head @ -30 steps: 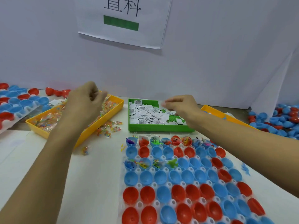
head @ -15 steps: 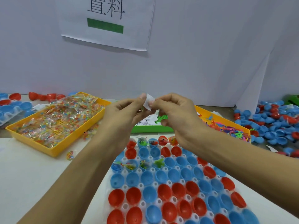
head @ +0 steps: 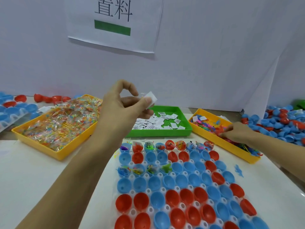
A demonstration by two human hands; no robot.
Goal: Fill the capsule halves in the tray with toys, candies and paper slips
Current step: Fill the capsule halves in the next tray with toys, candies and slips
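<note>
A clear tray (head: pixel 165 164) of red and blue capsule halves lies in front of me; its far row and part of the third row hold toys and slips. My left hand (head: pixel 125 104) is raised above the green bin (head: pixel 158 133) and pinches a white paper slip (head: pixel 151 98) between thumb and fingers. My right hand (head: pixel 237 132) reaches into the right yellow bin (head: pixel 231 146) of small colourful toys, its fingers curled among them; what they hold is hidden. The green bin contains several paper slips.
A yellow bin of wrapped candies (head: pixel 56 128) sits at the left. Loose capsule halves are piled at the far right (head: pixel 280 123), and another capsule tray (head: pixel 13 109) is at the far left. A white wall with a paper sign (head: pixel 113 22) stands behind.
The hands, together on the slip half a second ago, have parted. My left hand keeps the slip raised; my right hand has moved right into the toy bin.
</note>
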